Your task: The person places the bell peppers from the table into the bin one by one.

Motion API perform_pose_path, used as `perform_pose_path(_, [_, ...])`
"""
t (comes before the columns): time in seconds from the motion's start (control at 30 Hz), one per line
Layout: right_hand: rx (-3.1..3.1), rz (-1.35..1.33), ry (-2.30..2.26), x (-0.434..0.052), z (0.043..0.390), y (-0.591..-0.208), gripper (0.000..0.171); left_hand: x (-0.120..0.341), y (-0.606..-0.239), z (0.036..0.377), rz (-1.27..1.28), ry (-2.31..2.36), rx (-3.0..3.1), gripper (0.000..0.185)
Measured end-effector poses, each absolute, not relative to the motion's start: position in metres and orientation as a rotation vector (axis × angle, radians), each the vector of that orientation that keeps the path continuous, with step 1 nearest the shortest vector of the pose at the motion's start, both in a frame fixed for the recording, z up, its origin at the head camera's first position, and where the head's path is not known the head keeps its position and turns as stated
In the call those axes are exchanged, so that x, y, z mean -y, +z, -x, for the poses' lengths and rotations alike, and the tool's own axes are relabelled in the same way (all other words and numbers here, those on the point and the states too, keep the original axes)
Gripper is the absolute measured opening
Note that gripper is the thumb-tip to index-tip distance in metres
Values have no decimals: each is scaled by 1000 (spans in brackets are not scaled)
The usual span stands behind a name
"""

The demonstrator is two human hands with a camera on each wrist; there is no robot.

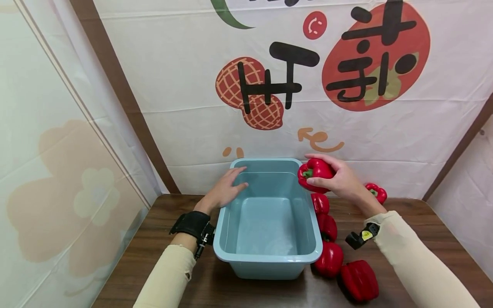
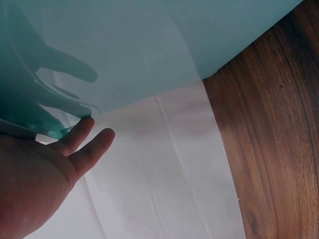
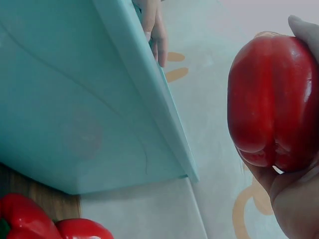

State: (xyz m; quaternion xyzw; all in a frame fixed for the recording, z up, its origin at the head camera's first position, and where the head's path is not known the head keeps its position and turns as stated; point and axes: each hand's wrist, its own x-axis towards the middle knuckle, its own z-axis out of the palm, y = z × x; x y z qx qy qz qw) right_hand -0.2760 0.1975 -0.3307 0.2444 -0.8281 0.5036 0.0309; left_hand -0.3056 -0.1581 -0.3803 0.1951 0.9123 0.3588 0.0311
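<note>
1. Nearest to the viewer, on the wooden table (image 1: 423, 222), one red pepper (image 1: 359, 280) lies on its side, and a second one (image 1: 328, 259) stands just beside the front right corner of the blue tub (image 1: 265, 261).
2. Two more peppers (image 1: 325, 216) make a row along the right wall of the tub, and a last one (image 1: 376, 192) lies behind the right wrist, near the backdrop.
3. At the far right corner of the tub, the right hand (image 1: 340, 179) grasps a pepper (image 1: 315, 172): fingers curl over its top, the thumb is under it. It is held in the air, over the rim and a little inside, with the green stem toward the left.
4. From this pepper the open inside of the tub lies to the left and downward; it looks empty and nothing stands between.
5. The left hand (image 1: 225, 190) rests on the far left rim with straight, relaxed fingers, holding nothing. It lies at the opposite side, so the right hand is the nearer one to all the peppers.
</note>
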Motion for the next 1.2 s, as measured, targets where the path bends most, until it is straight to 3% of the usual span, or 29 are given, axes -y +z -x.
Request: perform_pose_path(1.2, [2558, -1014, 1572, -156, 278, -338, 68, 157, -381, 307, -582, 1130, -2792, 60])
